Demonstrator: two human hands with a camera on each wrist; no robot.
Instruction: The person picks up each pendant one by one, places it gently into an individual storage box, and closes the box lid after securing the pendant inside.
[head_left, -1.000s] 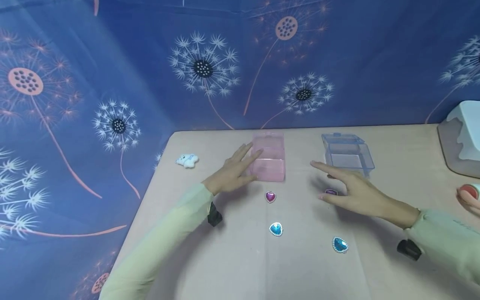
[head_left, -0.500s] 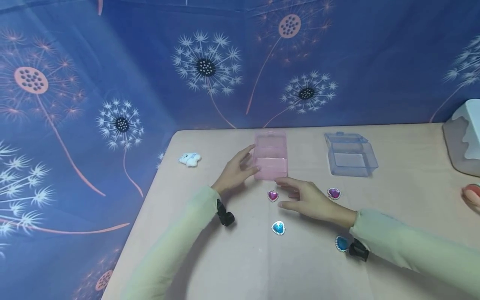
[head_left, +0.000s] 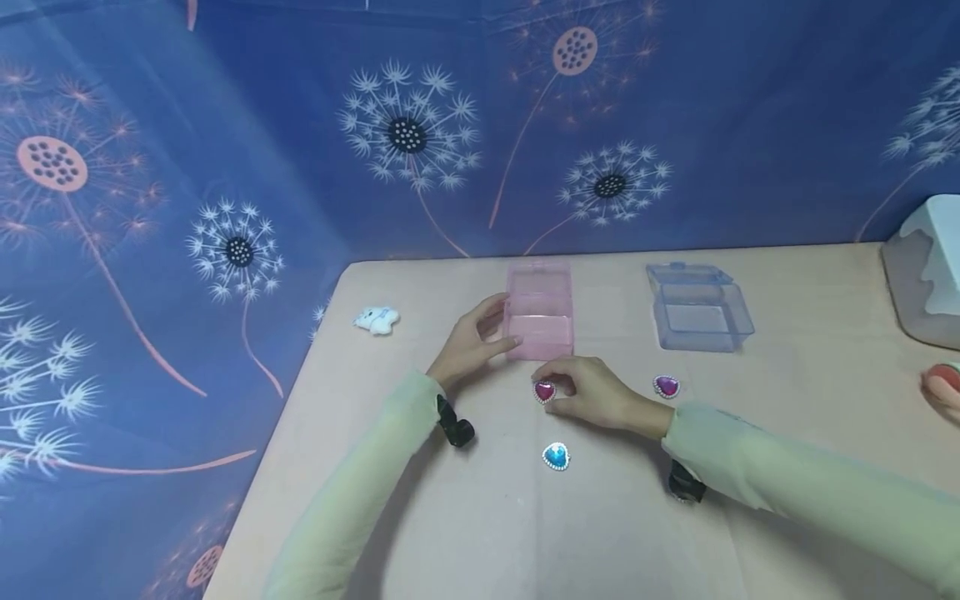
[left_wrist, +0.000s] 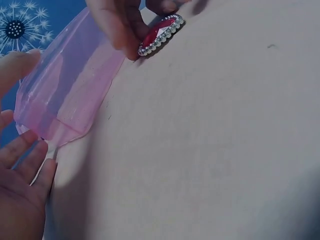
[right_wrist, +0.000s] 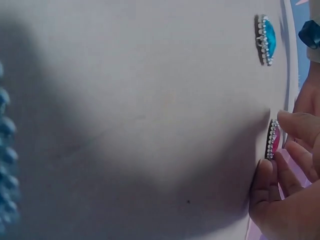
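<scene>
My right hand [head_left: 600, 393] pinches a heart-shaped magenta gem [head_left: 544, 392] with a beaded silver rim, thumb and fingertips at opposite edges. In the left wrist view the gem [left_wrist: 161, 35] looks tilted on the cloth. My left hand [head_left: 471, 340] touches the left side of an open pink see-through box [head_left: 542, 335], its fingers extended and the thumb over the near-left rim. A blue heart gem [head_left: 557, 456] lies in front. A second magenta gem [head_left: 666, 386] is right of my right hand. Another blue gem [right_wrist: 6, 155] is mostly hidden under the right wrist in the head view.
An open blue see-through box [head_left: 701, 321] stands at the back right. A small white plush-like figure [head_left: 377, 320] lies at the far left. By the right edge are a white-topped container [head_left: 930, 267] and a red and peach-coloured object [head_left: 943, 385]. A blue dandelion-print cloth [head_left: 420, 208] hangs behind.
My right hand has come left from near the blue box and closed its fingertips on the magenta gem. My left hand has shifted slightly at the pink box's side, its fingers drawn back from over it.
</scene>
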